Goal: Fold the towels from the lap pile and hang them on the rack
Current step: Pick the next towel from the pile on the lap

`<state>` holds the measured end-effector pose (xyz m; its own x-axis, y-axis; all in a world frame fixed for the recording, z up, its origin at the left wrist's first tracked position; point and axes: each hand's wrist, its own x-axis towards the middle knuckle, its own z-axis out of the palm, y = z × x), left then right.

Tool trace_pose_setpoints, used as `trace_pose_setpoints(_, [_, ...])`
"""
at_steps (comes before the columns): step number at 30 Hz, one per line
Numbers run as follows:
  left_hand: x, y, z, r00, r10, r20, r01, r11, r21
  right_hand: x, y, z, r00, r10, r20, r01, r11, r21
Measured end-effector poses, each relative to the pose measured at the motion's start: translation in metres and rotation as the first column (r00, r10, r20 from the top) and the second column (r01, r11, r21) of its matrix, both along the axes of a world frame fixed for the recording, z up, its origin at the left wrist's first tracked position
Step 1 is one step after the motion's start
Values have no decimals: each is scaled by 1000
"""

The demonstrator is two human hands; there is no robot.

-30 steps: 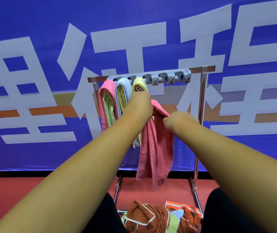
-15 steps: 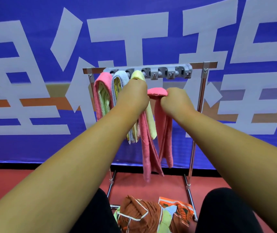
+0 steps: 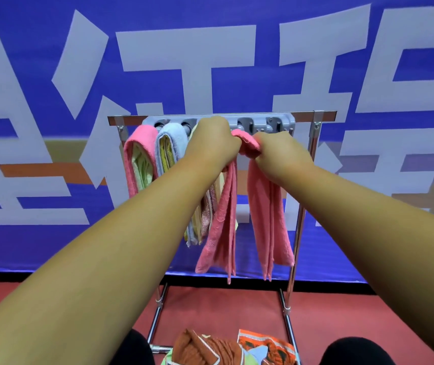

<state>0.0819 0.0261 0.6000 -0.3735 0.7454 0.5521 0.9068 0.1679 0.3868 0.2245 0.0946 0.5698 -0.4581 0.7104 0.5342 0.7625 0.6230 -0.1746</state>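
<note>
Both hands hold a folded pink towel (image 3: 265, 206) up against the grey hook strip (image 3: 284, 122) of the metal rack (image 3: 323, 115). My left hand (image 3: 212, 143) grips the towel's left part and my right hand (image 3: 281, 156) grips its right part; the fold bulges between them and two pink tails hang down. On the rack's left hang a pink towel (image 3: 138, 154), a light blue towel (image 3: 172, 138) and a yellow one (image 3: 219, 191), largely hidden by my left arm. A pile of brown, orange and green towels (image 3: 226, 349) lies on my lap.
A blue banner with large white characters (image 3: 52, 101) fills the wall behind the rack. The rack's legs (image 3: 289, 306) stand on a red floor (image 3: 223, 309). My knees in black fabric (image 3: 355, 351) frame the lap pile.
Both hands have lifted the pink towel from chest height up to the hook strip. Its middle now bunches between the hands and the two ends hang apart.
</note>
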Motion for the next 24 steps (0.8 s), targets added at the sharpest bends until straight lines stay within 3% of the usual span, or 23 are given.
trace_pose_setpoints(5, [-2, 19, 10, 998, 26, 63, -30, 998, 49, -14, 18, 7, 995, -70, -74, 69, 998, -13])
trace_pose_setpoints(10, [-15, 31, 24, 991, 134, -22, -132, 989, 69, -33, 34, 30, 987, -135, -90, 138, 990, 31])
trace_pose_setpoints(17, [-32, 54, 35, 969, 212, -126, -208, 977, 45, -52, 48, 52, 976, -203, 84, 191, 972, 138])
trace_pose_setpoints(24, [-31, 73, 16, 936, 215, -280, -245, 967, -76, -60, 71, 19, 955, -157, 254, 101, 971, 218])
